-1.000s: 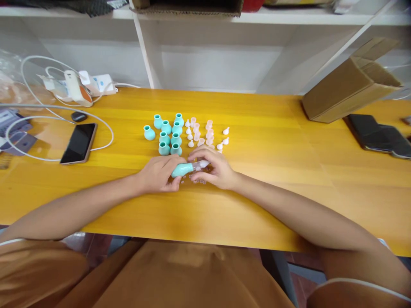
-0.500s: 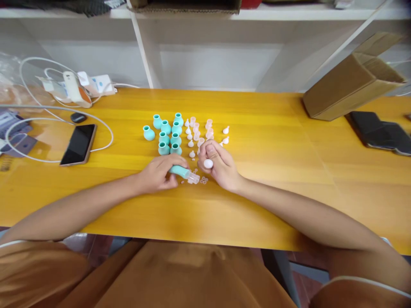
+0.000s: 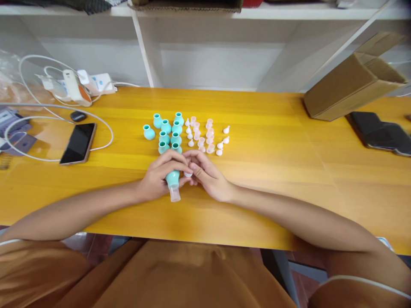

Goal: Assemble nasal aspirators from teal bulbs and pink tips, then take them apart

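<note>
My left hand [image 3: 156,177] is closed around a teal rubber squeeze bulb [image 3: 172,178], tilted so that the clear tube [image 3: 175,193] in its neck points toward me. Against it, my right hand [image 3: 210,179] pinches a small white nozzle piece [image 3: 188,174], mostly covered by fingers. The two hands touch at the fingertips. Just beyond them stand several other teal bulbs [image 3: 165,126], necks up. To their right are several clear cup-like connectors [image 3: 209,133] and small white pointed tips [image 3: 226,129]. The tabletop directly under my hands is hidden.
On the left of the wooden table [image 3: 263,201] lie a phone [image 3: 78,144], white cables and chargers [image 3: 75,87]. A cardboard box [image 3: 349,87] leans at the back right, near a black folded object [image 3: 379,130]. Shelf compartments [image 3: 218,66] rise behind the table.
My right hand has moved left and down to meet my left hand, bringing the white nozzle piece. The bulb has turned, its tube swinging toward me. Small rings on the table are now covered.
</note>
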Motion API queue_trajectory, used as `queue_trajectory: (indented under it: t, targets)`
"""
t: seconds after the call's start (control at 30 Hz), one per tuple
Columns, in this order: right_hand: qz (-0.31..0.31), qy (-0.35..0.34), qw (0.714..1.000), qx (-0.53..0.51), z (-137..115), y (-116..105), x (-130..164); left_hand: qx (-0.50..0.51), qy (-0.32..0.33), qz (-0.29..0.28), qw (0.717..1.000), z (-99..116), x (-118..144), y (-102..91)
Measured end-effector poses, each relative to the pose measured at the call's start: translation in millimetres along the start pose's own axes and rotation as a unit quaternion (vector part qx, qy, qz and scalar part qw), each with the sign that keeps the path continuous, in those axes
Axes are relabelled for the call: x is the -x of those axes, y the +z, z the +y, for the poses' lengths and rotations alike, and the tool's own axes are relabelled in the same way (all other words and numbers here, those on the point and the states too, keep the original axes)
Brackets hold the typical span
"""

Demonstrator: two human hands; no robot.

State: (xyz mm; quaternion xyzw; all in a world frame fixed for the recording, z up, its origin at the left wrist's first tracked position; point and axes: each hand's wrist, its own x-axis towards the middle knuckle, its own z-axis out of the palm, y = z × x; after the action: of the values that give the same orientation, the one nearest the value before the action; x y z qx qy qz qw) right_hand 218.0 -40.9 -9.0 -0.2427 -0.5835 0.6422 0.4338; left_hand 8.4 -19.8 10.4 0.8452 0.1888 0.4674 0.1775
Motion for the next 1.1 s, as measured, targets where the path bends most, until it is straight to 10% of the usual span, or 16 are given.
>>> queue_trajectory:
  t: [0.27,0.8,1.1]
  targets:
    - [0.035,-0.063,0.988,0.138,0,-2,0,-0.011,-0.067,-0.009,0.998,-9,8,-2.0]
    - [-0.054,-0.141,0.951,0.268,7,-27,-15,0.001,0.100,-0.169,0.981,-15,4,-21.8]
    - [-0.062,-0.173,0.910,0.371,2,-52,-17,-0.094,0.112,-0.152,0.978,-19,3,-21.2]
